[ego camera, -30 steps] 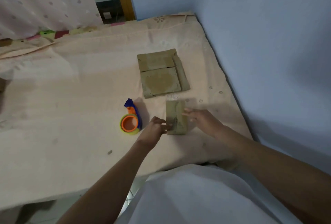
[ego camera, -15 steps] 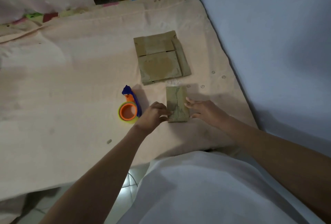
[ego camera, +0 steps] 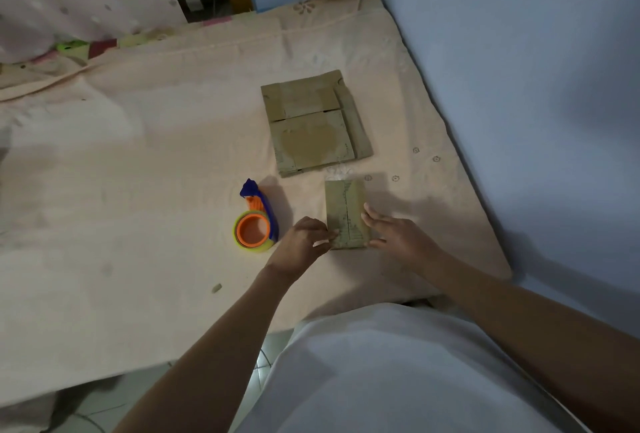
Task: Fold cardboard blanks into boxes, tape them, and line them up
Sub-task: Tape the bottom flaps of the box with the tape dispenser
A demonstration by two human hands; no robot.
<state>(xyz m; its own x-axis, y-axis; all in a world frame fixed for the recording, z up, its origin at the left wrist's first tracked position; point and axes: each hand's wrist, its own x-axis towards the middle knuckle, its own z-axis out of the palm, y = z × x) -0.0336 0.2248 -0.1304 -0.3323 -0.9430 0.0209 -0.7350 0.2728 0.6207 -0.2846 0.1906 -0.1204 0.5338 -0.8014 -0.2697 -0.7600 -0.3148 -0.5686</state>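
Bed point(ego camera: 138, 224): hands point(ego camera: 349, 242) flank small box point(ego camera: 346, 212) near right edge.

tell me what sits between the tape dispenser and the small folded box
In the head view, the left hand lies between the tape dispenser and the small folded box, its fingertips at the box's left edge; otherwise only bedsheet.

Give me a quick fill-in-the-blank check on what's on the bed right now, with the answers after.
1. The small cardboard box lies between the left hand and the ____ hand.
2. The tape dispenser has an orange core and a ____ handle.
3. The flat cardboard blanks lie ____ from the person than the small box.
4. The tape dispenser sits on the ____ side of the small box.

Missing words: right; blue; farther; left
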